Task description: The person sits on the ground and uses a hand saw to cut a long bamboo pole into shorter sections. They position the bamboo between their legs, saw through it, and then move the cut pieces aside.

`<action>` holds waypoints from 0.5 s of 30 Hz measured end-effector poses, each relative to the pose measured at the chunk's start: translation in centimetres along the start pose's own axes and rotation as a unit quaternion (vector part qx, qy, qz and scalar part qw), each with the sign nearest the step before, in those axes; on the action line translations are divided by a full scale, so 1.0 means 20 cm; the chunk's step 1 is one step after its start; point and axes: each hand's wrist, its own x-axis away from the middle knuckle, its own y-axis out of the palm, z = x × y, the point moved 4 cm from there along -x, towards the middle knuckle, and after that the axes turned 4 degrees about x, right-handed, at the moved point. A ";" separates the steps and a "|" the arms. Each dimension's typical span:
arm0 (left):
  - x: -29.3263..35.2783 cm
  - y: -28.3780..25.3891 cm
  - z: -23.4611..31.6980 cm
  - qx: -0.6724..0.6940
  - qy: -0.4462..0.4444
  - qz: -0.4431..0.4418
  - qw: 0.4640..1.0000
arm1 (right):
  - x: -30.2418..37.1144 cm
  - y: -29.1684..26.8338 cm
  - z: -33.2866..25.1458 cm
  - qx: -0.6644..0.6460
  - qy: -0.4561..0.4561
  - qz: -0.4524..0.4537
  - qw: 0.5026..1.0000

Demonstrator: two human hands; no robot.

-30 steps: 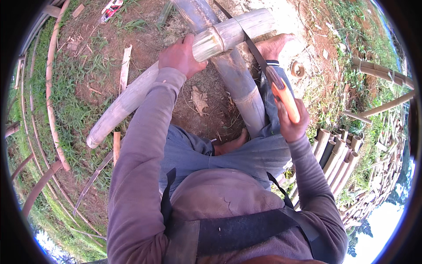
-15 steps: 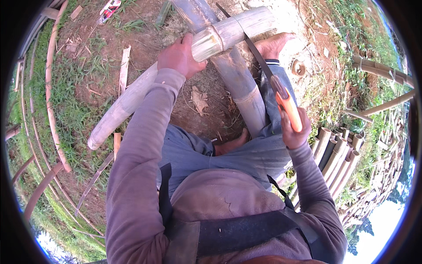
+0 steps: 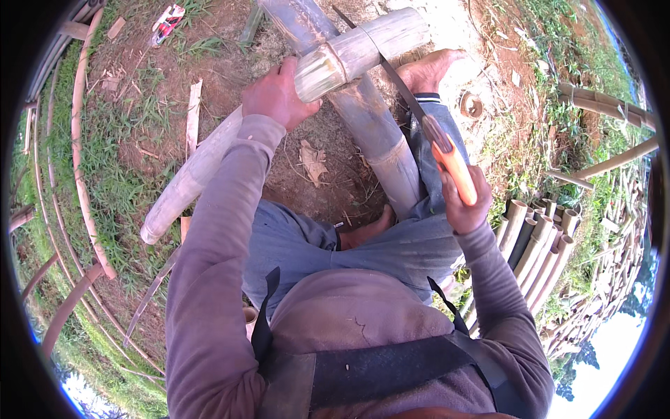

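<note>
My left hand (image 3: pixel 278 96) is closed round a pale bamboo pole (image 3: pixel 401 33), which slants from the lower left to the upper right. In my right hand (image 3: pixel 467 206) is the orange handle of a handsaw (image 3: pixel 406 94). The saw's dark blade lies across the pole, to the right of a node, and its tip sticks out beyond the far side. Under the pole, a thicker greyish bamboo log (image 3: pixel 370 122) runs crosswise between my legs. My bare foot (image 3: pixel 429 70) rests beside the log, close to the blade.
Several cut bamboo tubes (image 3: pixel 537 241) are bundled at my right. A long blade (image 3: pixel 150 297) lies on the left by a bamboo rail (image 3: pixel 78 150). A dry leaf (image 3: pixel 313 162), a wood strip (image 3: pixel 193 115) and a red-and-white packet (image 3: pixel 167 24) lie on the ground.
The whole view has shifted slightly. My left hand and the pole sit a little farther left in the picture; the saw still lies across the pole at about the same spot.
</note>
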 end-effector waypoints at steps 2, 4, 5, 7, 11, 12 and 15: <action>0.01 0.01 0.04 0.011 0.012 0.005 1.000 | -0.49 0.26 -0.17 -0.095 -0.011 0.023 0.995; 0.00 -0.03 0.05 0.007 0.009 0.008 1.000 | -0.67 0.34 -0.22 -0.038 -0.056 0.034 0.997; 0.03 -0.04 0.05 0.005 0.005 0.003 1.000 | -0.66 0.33 -0.24 -0.049 -0.054 0.026 0.997; 0.05 -0.03 0.01 0.007 0.005 -0.013 1.000 | -0.48 0.25 -0.25 -0.063 -0.019 0.016 0.998; 0.03 -0.01 -0.06 0.007 -0.012 0.004 1.000 | 0.23 -0.22 -0.13 0.018 -0.041 -0.005 0.999; 0.02 -0.01 -0.04 0.003 -0.010 0.003 1.000 | 0.29 -0.25 -0.14 0.039 -0.052 -0.002 0.998; 0.00 0.01 0.00 -0.007 -0.009 0.002 1.000 | 0.04 0.00 0.01 -0.015 -0.043 0.042 0.998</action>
